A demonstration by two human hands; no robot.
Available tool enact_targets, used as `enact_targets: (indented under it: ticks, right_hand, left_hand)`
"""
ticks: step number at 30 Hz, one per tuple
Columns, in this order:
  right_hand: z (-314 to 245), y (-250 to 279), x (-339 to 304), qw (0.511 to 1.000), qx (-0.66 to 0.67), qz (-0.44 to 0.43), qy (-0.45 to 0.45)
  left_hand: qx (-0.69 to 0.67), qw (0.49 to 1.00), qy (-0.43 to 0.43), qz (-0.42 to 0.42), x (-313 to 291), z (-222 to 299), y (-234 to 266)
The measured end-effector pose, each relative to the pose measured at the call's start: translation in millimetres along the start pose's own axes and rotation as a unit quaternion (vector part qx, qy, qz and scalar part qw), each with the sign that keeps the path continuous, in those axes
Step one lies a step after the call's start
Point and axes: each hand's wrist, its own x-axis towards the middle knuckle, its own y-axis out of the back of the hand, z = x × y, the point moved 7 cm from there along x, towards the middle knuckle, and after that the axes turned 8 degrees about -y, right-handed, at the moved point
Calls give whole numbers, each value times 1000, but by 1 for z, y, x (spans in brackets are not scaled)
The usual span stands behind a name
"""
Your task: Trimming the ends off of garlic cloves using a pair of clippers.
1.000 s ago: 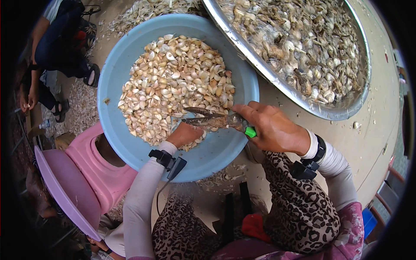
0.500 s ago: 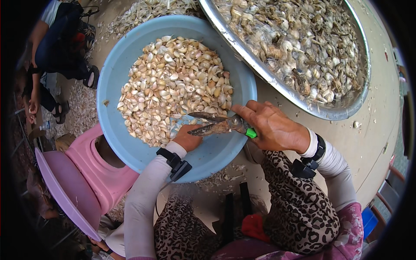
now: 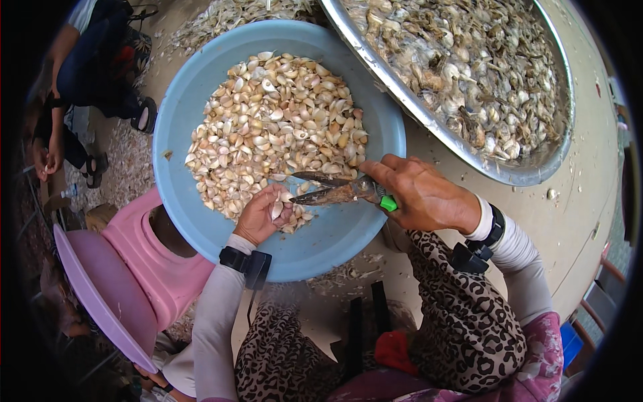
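Over the near side of a blue basin (image 3: 175, 201), my left hand (image 3: 253, 220) is turned partly palm up. Its fingers are closed on a pale garlic clove (image 3: 276, 210), at the tips of the shears; any others in the hand are hard to make out. My right hand (image 3: 429, 195) grips a pair of worn, rusty shears (image 3: 338, 194) with a bright green part on the handle. Their blades are parted and point left, toward my left fingers. A broad heap of separated cloves (image 3: 274, 127) lies in the basin beyond both hands.
A large metal basin (image 3: 521, 178) full of dirty garlic (image 3: 462, 74) stands at the far right. On the left are a pink plastic stool (image 3: 144, 258) and a purple basin (image 3: 100, 288). Another person sits at the far left, near garlic skins (image 3: 127, 157) scattered on the floor.
My left hand has risen from the cloves, turned palm upward and come to the blade tips with a garlic clove in its fingers. The right hand and shears have barely moved.
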Motion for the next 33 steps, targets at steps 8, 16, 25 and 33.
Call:
enact_targets:
  ticks: [8,16,25,33]
  right_hand:
    - [-18,-8,10,1000,-22,-15,11]
    - [-23,-11,11,998,-52,1,31]
    - [-18,-17,8,997,-63,-7,33]
    - [-17,-16,6,998,-53,-6,46]
  left_hand:
    - [-87,990,-62,-92,-21,20,-53]
    - [-86,992,-55,-77,-42,18,-94]
    - [-21,993,-96,-69,-47,13,-92]
    - [6,994,-104,-37,-48,14,-98]
